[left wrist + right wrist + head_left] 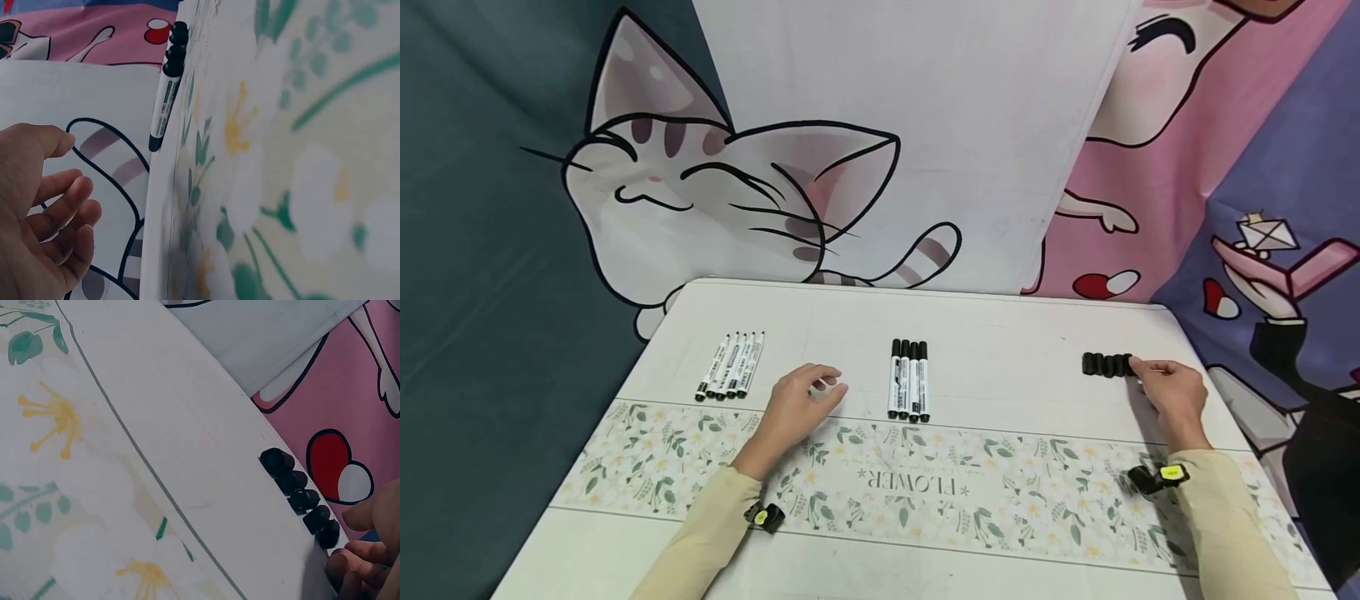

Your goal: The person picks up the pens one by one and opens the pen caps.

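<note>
My right hand (1172, 396) is at the right end of a short row of black marker caps (1105, 364). Its thumb and fingertips pinch the endmost cap (328, 535), which stands beside the others in the right wrist view. My left hand (801, 404) hovers over the table with loosely bent fingers, thumb apart, holding nothing. It is between two groups of whiteboard markers. To its left lie several uncapped markers (732, 367), side by side with bare tips pointing away. To its right, several capped markers (909, 379) lie in a row, black caps at the far end.
The white table (1000, 367) has a printed floral band (910, 492) across it, nearer to me. Behind its far edge hangs a cartoon cat cloth (850, 192). Both wrists carry small black cameras, seen at the left wrist camera (765, 517) and right wrist camera (1157, 477).
</note>
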A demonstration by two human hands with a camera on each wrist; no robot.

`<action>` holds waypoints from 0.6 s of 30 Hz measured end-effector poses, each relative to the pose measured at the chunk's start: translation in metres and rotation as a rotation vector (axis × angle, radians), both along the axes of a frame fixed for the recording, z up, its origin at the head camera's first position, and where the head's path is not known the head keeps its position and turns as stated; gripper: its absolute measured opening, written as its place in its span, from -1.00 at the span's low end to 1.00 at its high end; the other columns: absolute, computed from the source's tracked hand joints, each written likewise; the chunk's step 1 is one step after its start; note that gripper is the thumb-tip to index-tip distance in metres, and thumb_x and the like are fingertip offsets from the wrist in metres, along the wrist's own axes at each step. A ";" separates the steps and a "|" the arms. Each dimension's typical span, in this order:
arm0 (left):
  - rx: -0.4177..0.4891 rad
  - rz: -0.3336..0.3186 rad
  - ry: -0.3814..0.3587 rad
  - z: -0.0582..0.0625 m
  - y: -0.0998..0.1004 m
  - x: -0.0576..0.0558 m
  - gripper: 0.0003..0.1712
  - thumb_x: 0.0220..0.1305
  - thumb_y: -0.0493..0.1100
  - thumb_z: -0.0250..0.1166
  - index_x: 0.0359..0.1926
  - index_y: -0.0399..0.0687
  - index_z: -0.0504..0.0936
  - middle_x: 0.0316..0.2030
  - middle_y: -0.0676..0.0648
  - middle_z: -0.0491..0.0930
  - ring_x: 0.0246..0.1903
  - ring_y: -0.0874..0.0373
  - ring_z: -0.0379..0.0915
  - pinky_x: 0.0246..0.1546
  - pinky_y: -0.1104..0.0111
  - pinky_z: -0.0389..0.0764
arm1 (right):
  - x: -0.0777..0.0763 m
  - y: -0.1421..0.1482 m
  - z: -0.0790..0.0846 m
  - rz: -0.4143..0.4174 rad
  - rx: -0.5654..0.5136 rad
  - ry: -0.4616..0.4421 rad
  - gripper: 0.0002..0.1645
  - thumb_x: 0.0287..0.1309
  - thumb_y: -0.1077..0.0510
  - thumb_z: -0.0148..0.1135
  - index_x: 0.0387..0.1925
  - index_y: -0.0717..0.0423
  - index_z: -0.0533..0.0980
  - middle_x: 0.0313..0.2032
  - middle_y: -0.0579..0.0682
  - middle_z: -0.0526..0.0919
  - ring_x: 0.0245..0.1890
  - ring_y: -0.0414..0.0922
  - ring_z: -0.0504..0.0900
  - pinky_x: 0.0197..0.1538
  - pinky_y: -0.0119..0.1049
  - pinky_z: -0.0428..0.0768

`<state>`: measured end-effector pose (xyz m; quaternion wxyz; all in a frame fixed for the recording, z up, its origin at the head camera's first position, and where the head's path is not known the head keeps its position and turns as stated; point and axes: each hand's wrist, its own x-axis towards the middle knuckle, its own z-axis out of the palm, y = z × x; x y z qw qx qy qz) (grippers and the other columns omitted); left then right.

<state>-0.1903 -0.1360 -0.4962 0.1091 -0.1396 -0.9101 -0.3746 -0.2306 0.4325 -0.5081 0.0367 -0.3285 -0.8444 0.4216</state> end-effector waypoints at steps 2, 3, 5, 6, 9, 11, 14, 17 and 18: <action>-0.004 -0.011 -0.005 0.002 0.003 -0.001 -0.70 0.35 -0.06 0.41 -0.01 -0.13 0.75 -0.23 0.01 0.70 -0.23 0.08 0.61 -0.22 0.20 0.59 | 0.001 0.000 0.001 0.000 -0.007 -0.003 -0.34 0.32 -0.32 0.20 0.10 0.13 0.60 -0.63 -0.44 0.53 -0.59 -0.40 0.57 -0.51 -0.31 0.51; -0.007 -0.017 -0.009 0.002 0.005 -0.002 -0.70 0.36 -0.05 0.40 0.00 -0.13 0.75 -0.23 0.01 0.70 -0.23 0.08 0.61 -0.22 0.19 0.59 | 0.002 0.000 0.001 -0.003 -0.011 -0.006 -0.32 0.33 -0.33 0.18 0.13 0.13 0.59 -0.62 -0.43 0.53 -0.58 -0.40 0.57 -0.50 -0.31 0.52; -0.013 -0.026 -0.022 0.004 0.009 -0.004 -0.69 0.37 -0.05 0.39 0.01 -0.13 0.74 -0.22 0.00 0.70 -0.22 0.08 0.61 -0.21 0.19 0.60 | 0.004 -0.001 0.004 -0.008 -0.010 -0.011 -0.30 0.34 -0.34 0.15 0.16 0.13 0.58 -0.60 -0.41 0.54 -0.56 -0.37 0.58 -0.48 -0.30 0.53; -0.018 -0.030 -0.030 0.005 0.011 -0.006 -0.67 0.37 -0.04 0.38 0.03 -0.13 0.74 -0.21 0.00 0.70 -0.21 0.08 0.61 -0.20 0.18 0.60 | 0.004 -0.001 0.006 -0.010 -0.010 -0.010 -0.30 0.34 -0.35 0.14 0.16 0.12 0.58 -0.59 -0.41 0.55 -0.55 -0.35 0.58 -0.45 -0.28 0.53; -0.028 -0.031 -0.064 0.007 0.018 -0.010 -0.64 0.38 -0.01 0.37 0.06 -0.13 0.73 -0.20 0.00 0.70 -0.20 0.09 0.61 -0.20 0.17 0.59 | 0.004 -0.005 0.015 0.000 -0.002 -0.003 -0.36 0.32 -0.38 0.13 0.09 0.01 0.60 -0.57 -0.43 0.56 -0.51 -0.34 0.59 -0.39 -0.29 0.53; -0.032 -0.033 -0.092 0.008 0.023 -0.013 -0.61 0.38 0.01 0.37 0.08 -0.13 0.72 -0.19 -0.01 0.70 -0.18 0.08 0.61 -0.19 0.17 0.59 | 0.005 -0.011 0.023 0.019 0.014 0.021 -0.38 0.29 -0.40 0.15 0.07 -0.03 0.61 -0.56 -0.47 0.55 -0.50 -0.37 0.58 -0.34 -0.31 0.51; -0.037 -0.040 -0.132 0.009 0.031 -0.018 -0.57 0.40 0.05 0.35 0.12 -0.12 0.71 -0.18 0.01 0.69 -0.17 0.10 0.61 -0.18 0.18 0.59 | 0.005 -0.024 0.034 0.062 0.031 0.069 -0.35 0.28 -0.40 0.17 0.11 -0.02 0.61 -0.51 -0.48 0.57 -0.48 -0.42 0.59 -0.32 -0.37 0.50; -0.040 -0.046 -0.137 0.009 0.037 -0.022 -0.58 0.39 0.05 0.35 0.11 -0.12 0.71 -0.19 0.02 0.69 -0.17 0.10 0.62 -0.18 0.18 0.60 | 0.008 -0.044 0.045 0.128 0.042 0.125 -0.28 0.31 -0.36 0.18 0.20 0.08 0.60 -0.40 -0.39 0.62 -0.44 -0.41 0.62 -0.34 -0.42 0.52; -0.042 -0.047 -0.133 0.009 0.039 -0.022 -0.59 0.39 0.04 0.36 0.10 -0.13 0.71 -0.21 0.03 0.69 -0.18 0.10 0.62 -0.18 0.18 0.60 | 0.008 -0.051 0.047 0.153 0.046 0.137 -0.27 0.31 -0.37 0.17 0.21 0.09 0.59 -0.37 -0.35 0.62 -0.42 -0.40 0.62 -0.36 -0.43 0.52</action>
